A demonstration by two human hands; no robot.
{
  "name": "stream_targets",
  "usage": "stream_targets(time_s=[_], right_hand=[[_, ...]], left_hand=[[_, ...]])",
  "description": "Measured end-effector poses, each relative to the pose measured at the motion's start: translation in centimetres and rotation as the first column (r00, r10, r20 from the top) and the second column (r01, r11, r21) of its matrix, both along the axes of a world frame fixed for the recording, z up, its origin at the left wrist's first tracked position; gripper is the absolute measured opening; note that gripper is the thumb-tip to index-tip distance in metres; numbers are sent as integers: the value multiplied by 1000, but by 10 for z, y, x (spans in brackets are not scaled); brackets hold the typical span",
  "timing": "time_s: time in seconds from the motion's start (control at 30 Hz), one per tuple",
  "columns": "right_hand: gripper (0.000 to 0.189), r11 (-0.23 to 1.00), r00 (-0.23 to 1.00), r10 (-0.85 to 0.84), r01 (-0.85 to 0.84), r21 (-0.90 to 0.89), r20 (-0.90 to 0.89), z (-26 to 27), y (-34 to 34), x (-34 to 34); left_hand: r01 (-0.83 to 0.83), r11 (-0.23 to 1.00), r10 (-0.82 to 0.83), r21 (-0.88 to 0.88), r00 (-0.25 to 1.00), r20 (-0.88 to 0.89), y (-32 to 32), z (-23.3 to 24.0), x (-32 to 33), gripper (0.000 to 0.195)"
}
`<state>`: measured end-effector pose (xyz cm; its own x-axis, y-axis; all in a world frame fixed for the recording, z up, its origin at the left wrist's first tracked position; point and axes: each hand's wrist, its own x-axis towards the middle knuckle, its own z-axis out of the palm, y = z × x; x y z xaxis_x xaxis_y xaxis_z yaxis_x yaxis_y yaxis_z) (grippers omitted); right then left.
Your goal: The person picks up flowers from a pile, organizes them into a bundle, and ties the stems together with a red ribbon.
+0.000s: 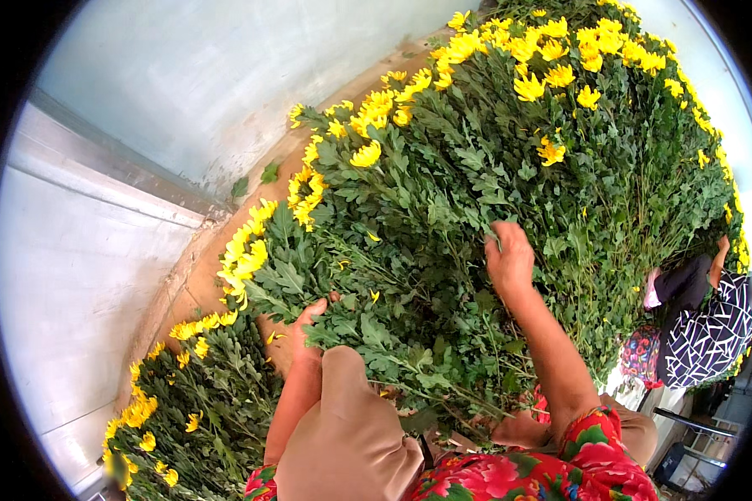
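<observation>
My left hand point(311, 322) is closed around the stems of a bunch of yellow chrysanthemums point(285, 275), its blooms pointing to the upper left. Some fingers are hidden under the leaves. Over the large heap of cut chrysanthemums point(451, 163), my right hand point(511, 260) reaches out with bent fingers at the leaves. Whether it pinches a stem there is hidden. Loose leafy stems point(426, 363) lie across the lap, between my knees. Both forearms are bare.
A second row of chrysanthemums point(225, 388) lies at lower left. Pale wall panels point(175, 81) rise beyond a strip of brown floor point(213, 269) with fallen leaves. At right, another person in a black-and-white patterned top point(714, 332) sits beside the heap. A metal-framed object point(695, 423) stands behind.
</observation>
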<state>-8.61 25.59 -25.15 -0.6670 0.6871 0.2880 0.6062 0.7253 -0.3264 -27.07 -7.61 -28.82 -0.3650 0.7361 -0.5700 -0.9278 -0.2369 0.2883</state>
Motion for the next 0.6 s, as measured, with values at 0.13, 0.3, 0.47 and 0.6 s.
stream_targets(time_s=[0.13, 0.3, 0.47, 0.6], right_hand=[[59, 990, 978, 55, -27, -141, 201, -17, 0, 10], [79, 963, 973, -136, 174, -206, 187, -39, -25, 4], [70, 931, 965, -164, 219, -291, 203, -72, 17, 19], [44, 710, 999, -41, 23, -703, -9, -62, 53, 28]], left_hand=[[-13, 994, 12, -111, 1000, -5, 5, 2, 6, 29], [-37, 990, 31, -135, 998, -51, 4, -1, 7, 31], [12, 995, -19, -98, 997, -71, 8, 12, 4, 31], [-15, 997, 15, -74, 1000, 1, 10, 7, 9, 31]])
